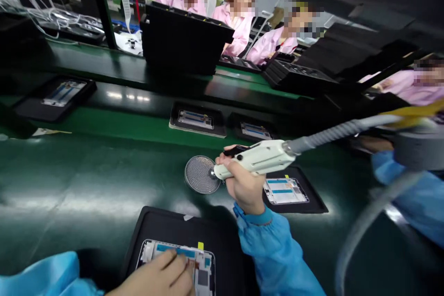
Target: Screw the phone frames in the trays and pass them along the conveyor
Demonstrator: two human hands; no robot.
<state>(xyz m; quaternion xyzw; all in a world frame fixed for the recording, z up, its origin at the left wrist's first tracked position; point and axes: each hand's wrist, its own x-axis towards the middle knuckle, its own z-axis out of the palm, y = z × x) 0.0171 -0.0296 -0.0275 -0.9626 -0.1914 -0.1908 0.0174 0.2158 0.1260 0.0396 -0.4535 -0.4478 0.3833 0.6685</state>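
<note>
My right hand (244, 185) is closed around a white heat-gun-like tool (263, 157) with a grey corrugated hose. In front of its tip is a round perforated metal disc (203, 175), held above the bench; I cannot tell how it is joined. My left hand (159, 277) lies over a tablet-like device frame (204, 282), fingers loosely bent and resting on it. Its thumb is out of sight. The frame shows blue strips and a yellow tab, and sits in a black foam tray (166, 222) at the bottom.
More black trays with device frames stand at the right (287, 192), mid-back (196, 120) and far left (64, 95) on the green bench (86, 185). A co-worker's blue sleeve (409, 194) is at right. Several people in pink sit beyond a black box (183, 39). A loose hose (360, 226) hangs at right.
</note>
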